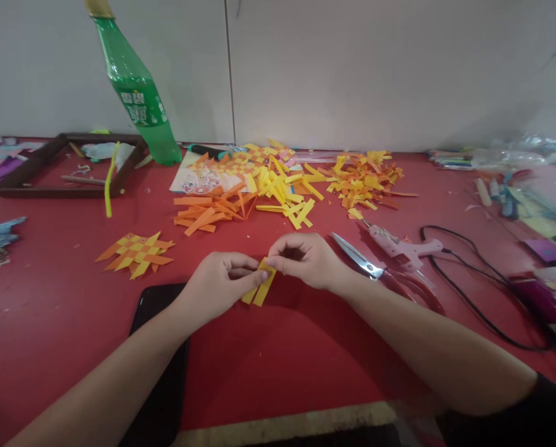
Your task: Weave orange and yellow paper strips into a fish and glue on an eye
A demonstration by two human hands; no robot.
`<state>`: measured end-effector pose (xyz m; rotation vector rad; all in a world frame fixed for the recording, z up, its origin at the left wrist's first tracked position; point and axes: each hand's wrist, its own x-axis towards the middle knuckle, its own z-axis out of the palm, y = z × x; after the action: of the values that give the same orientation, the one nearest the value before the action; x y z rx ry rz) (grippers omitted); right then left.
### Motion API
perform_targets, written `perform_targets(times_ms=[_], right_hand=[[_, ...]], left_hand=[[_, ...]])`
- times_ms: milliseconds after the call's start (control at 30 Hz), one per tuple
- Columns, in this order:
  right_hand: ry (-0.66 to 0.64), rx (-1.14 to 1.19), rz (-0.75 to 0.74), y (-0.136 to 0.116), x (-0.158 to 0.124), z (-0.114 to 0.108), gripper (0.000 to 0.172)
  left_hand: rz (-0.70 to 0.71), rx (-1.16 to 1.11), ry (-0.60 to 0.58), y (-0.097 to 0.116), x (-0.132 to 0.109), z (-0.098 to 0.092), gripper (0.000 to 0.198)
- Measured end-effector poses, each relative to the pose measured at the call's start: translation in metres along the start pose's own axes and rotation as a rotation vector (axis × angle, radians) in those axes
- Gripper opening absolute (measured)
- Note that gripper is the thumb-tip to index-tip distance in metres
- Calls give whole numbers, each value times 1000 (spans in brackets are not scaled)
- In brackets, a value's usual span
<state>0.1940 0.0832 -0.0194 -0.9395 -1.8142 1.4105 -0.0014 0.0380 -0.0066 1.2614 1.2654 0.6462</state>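
Observation:
Between my two hands are yellow paper strips [264, 289], with two ends hanging down side by side. My left hand [226, 279] pinches them from the left, thumb on top. My right hand [303, 257] grips their upper end between thumb and fingers. Behind the hands lie a pile of loose yellow strips [282, 192] and a pile of orange strips [207, 211]. A woven orange and yellow paper fish [138, 251] rests on the red table to the left of my left hand.
Scissors [359, 256] and a pink glue gun [401, 245] with a black cord lie right of my right hand. A black phone [159, 366] is under my left forearm. A green bottle [140, 99] stands by a brown frame [26, 171]. Paper scraps [366, 177] are heaped behind.

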Motion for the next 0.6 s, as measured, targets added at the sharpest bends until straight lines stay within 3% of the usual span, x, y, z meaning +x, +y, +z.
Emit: perform_targets(times_ms=[133, 200, 300, 367, 467, 600], right_hand=[[-30, 11, -5, 0, 2, -6, 30], [45, -57, -34, 1, 3, -12, 30], [260, -360, -110, 8, 6, -20, 23], [331, -618, -104, 15, 9, -24, 21], [289, -884, 13, 24, 14, -26, 33], [205, -1007, 95, 29, 19, -26, 44]], left_hand=[[13, 21, 14, -3, 0, -1, 28], [10, 26, 31, -4, 0, -1, 29], [-3, 46, 39, -5, 0, -1, 28], [13, 84, 32, -4, 0, -1, 26], [75, 166, 33, -4, 0, 0, 25], [154, 241, 29, -4, 0, 0, 26]])
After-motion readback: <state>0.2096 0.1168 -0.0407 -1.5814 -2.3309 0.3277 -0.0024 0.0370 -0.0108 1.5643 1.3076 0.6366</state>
